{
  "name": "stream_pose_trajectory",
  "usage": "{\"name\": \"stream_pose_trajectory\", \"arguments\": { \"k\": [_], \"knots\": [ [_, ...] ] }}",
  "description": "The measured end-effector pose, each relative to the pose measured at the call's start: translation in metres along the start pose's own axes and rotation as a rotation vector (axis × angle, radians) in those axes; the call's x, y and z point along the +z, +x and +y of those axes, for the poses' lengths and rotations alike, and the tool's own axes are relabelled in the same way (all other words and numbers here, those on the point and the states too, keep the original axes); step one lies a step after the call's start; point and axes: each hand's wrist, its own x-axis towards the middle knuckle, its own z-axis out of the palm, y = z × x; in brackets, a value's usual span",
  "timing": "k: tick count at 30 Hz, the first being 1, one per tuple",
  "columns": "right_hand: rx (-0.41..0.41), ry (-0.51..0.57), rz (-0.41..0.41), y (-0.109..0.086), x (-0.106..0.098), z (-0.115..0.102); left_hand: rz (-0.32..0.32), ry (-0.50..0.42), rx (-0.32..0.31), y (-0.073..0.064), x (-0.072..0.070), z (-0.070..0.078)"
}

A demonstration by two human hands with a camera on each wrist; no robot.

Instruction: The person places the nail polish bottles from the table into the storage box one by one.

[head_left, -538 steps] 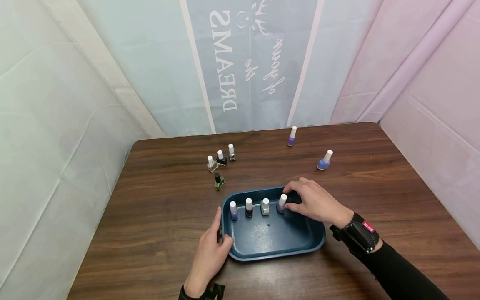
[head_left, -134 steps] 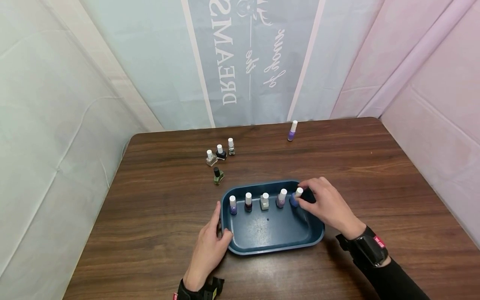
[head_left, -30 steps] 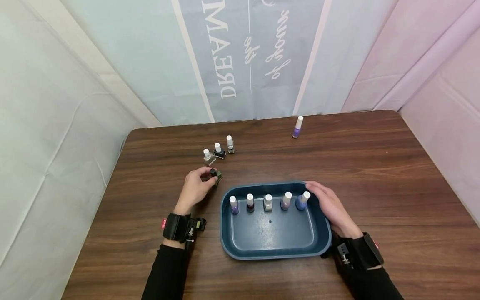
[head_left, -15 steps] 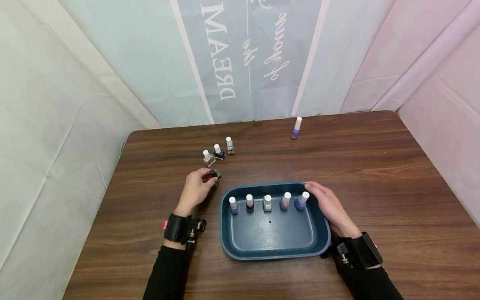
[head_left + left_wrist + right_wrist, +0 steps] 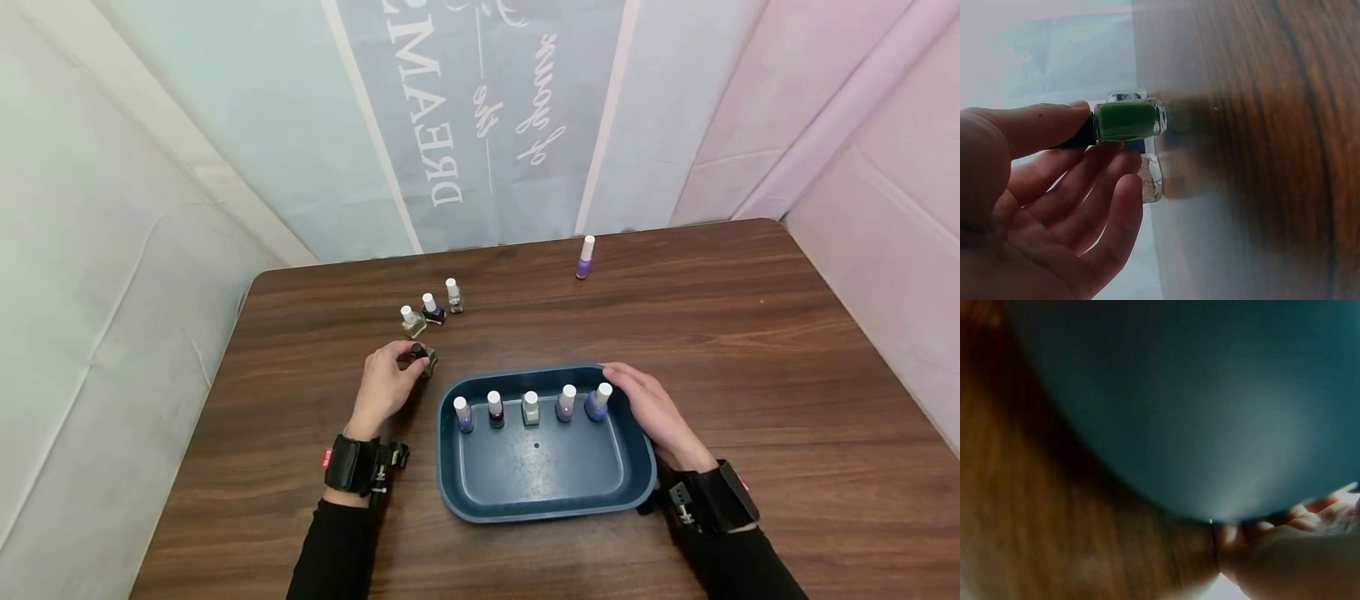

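In the head view my left hand (image 5: 381, 387) pinches the black cap of a green nail polish bottle (image 5: 431, 364), left of the blue tray (image 5: 540, 512). The left wrist view has that green nail polish bottle (image 5: 1127, 120) close up, thumb on its cap. My right hand (image 5: 663, 417) rests along the tray's right outer side, fingertips by the back corner. In the right wrist view the tray wall (image 5: 1210, 425) hides part of the fingers. Along the tray's back stand white-capped bottles in a row: purple (image 5: 466, 419), dark red (image 5: 496, 415), white (image 5: 531, 412), mauve (image 5: 565, 409) and blue (image 5: 596, 408).
Behind the left hand stand a clear bottle (image 5: 413, 324), a dark bottle (image 5: 434, 314) and another clear one, a slim bottle (image 5: 454, 300). A purple bottle (image 5: 583, 267) is near the back edge of the wooden table (image 5: 750, 358). Fabric walls (image 5: 525, 125) surround it.
Since the oldest frame, the blue bottle has gone from the table into the tray row. My left hand has left the tray for the green bottle; my right hand has moved to the tray's side.
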Motion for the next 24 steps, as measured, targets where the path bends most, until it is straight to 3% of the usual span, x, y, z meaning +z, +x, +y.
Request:
{"name": "stream_pose_trajectory", "arguments": {
  "k": [24],
  "knots": [
    [0.004, -0.007, -0.019, 0.000, 0.000, 0.000, 0.055, 0.080, 0.086, -0.029, -0.021, 0.016]
  ]
}}
